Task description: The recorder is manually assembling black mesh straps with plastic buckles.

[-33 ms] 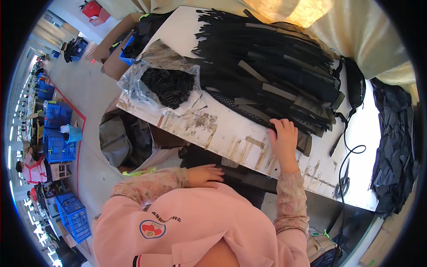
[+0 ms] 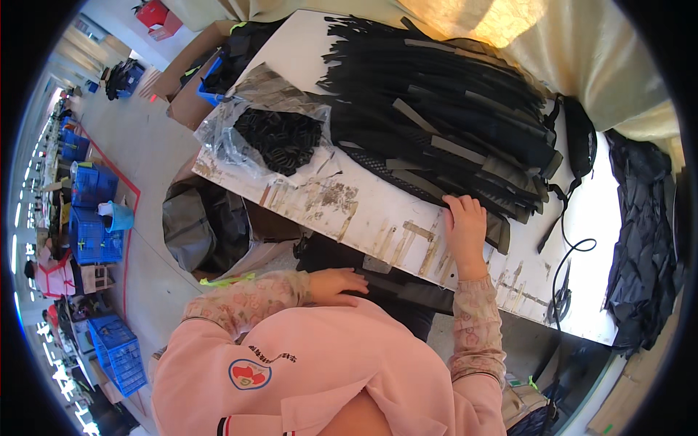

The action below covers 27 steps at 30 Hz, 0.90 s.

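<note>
Head view showed one white bench (image 2: 378, 211) with one big pile of black straps (image 2: 451, 109) across its far side. The right hand (image 2: 465, 229) lay flat, fingers spread, on the pile's near edge. The left hand (image 2: 336, 285) rested below the bench's near edge on dark fabric, loosely curled; its grip was hard to tell. One clear plastic bag (image 2: 262, 131) of black pieces sat at the left corner.

Matt black woven straps (image 2: 451, 109); glossy clear plastic bag (image 2: 240, 123); scuffed white table (image 2: 342, 196)
</note>
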Each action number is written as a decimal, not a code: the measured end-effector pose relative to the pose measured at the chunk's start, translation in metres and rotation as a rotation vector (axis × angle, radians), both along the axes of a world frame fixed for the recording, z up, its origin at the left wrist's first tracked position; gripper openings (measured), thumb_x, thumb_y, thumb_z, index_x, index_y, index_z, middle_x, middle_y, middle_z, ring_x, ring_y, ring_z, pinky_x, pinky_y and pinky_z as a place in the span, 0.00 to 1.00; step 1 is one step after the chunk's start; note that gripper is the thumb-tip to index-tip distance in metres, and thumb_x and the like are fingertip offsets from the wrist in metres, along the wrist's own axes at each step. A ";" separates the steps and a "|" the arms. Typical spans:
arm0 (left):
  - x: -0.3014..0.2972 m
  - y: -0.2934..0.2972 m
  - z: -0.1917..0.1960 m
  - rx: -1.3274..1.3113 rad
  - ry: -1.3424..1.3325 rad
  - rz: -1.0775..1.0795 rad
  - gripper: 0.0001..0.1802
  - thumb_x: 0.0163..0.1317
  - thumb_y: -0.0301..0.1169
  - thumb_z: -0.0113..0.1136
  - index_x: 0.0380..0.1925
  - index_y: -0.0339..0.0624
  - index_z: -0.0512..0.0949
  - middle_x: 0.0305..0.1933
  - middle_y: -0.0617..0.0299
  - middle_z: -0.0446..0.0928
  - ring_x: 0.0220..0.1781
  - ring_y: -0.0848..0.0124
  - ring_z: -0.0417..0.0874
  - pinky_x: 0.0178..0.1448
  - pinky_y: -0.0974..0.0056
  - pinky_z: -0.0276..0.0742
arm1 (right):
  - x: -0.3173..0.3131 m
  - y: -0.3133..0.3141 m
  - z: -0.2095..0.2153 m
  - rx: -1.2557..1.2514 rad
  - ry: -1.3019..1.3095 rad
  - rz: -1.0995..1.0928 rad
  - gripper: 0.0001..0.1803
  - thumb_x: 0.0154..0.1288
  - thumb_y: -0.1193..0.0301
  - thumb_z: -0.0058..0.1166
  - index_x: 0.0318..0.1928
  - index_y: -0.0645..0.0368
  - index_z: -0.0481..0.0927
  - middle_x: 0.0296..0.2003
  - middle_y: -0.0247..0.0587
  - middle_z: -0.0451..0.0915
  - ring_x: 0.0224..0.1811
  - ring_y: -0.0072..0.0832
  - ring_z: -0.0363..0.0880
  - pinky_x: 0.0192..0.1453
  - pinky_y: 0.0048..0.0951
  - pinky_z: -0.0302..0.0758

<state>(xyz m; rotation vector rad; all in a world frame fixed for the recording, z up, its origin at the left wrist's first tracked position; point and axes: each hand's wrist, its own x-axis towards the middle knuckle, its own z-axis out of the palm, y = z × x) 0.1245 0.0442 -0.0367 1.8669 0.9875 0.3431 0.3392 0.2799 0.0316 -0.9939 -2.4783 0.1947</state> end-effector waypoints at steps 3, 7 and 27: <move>0.005 0.021 0.024 -0.477 -0.422 0.351 0.24 0.68 0.43 0.50 0.57 0.40 0.71 0.59 0.52 0.72 0.60 0.58 0.74 0.67 0.52 0.65 | 0.009 -0.013 -0.010 -0.036 0.032 0.083 0.12 0.51 0.76 0.58 0.39 0.55 0.80 0.30 0.36 0.72 0.37 0.36 0.72 0.40 0.36 0.67; 0.006 0.056 0.047 -0.861 -1.291 0.866 0.20 0.69 0.39 0.51 0.56 0.43 0.71 0.53 0.55 0.75 0.51 0.62 0.79 0.57 0.59 0.75 | 0.024 -0.054 0.012 -0.076 0.022 0.266 0.13 0.49 0.78 0.55 0.38 0.56 0.82 0.30 0.38 0.73 0.35 0.37 0.72 0.39 0.36 0.68; -0.028 0.049 0.066 -0.138 -0.923 1.117 0.06 0.61 0.23 0.59 0.38 0.38 0.75 0.33 0.63 0.77 0.36 0.73 0.81 0.42 0.69 0.77 | -0.100 -0.088 0.010 -0.649 0.365 0.388 0.21 0.57 0.74 0.59 0.53 0.60 0.75 0.41 0.49 0.77 0.42 0.41 0.78 0.45 0.33 0.74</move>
